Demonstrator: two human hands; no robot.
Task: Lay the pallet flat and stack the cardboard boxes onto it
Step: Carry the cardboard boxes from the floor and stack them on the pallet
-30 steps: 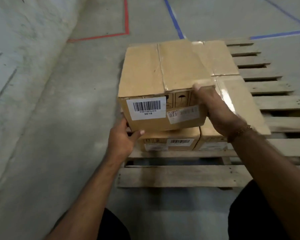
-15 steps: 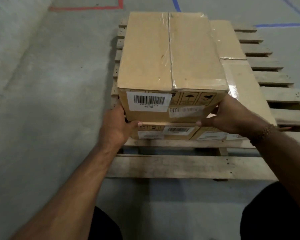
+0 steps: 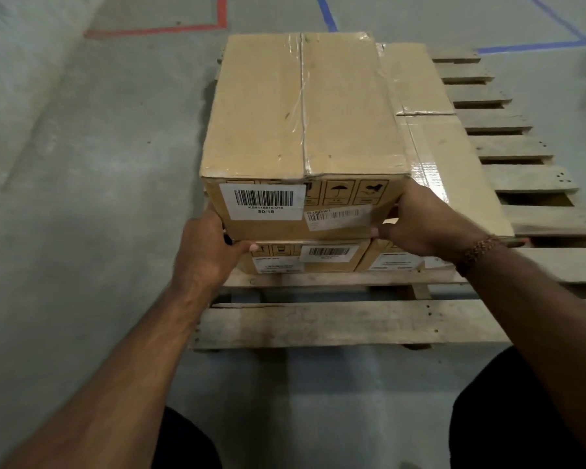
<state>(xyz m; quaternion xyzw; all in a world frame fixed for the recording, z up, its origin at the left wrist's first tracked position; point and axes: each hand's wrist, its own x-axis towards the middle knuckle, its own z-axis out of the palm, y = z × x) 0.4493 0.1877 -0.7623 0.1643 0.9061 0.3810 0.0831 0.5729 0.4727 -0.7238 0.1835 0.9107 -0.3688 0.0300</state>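
A wooden pallet (image 3: pixel 352 321) lies flat on the concrete floor. A lower layer of cardboard boxes (image 3: pixel 454 170) covers its left part. On top of that layer sits a taped cardboard box (image 3: pixel 301 110) with barcode labels on its near face. My left hand (image 3: pixel 207 252) grips the top box at its lower left corner, thumb under the edge. My right hand (image 3: pixel 420 221) holds its lower right corner. Another lower box (image 3: pixel 305 260) shows its labelled front beneath the top one.
Bare pallet slats (image 3: pixel 521 177) stretch to the right of the boxes. Red tape (image 3: pixel 170 28) and blue tape (image 3: pixel 535 45) mark the floor beyond. A pale wall (image 3: pixel 21 62) rises at the left. My dark-clothed knees are at the bottom edge.
The top box came down from a tilted, lifted position and now rests square on the lower layer. My right hand slid from its top edge to its lower right corner.
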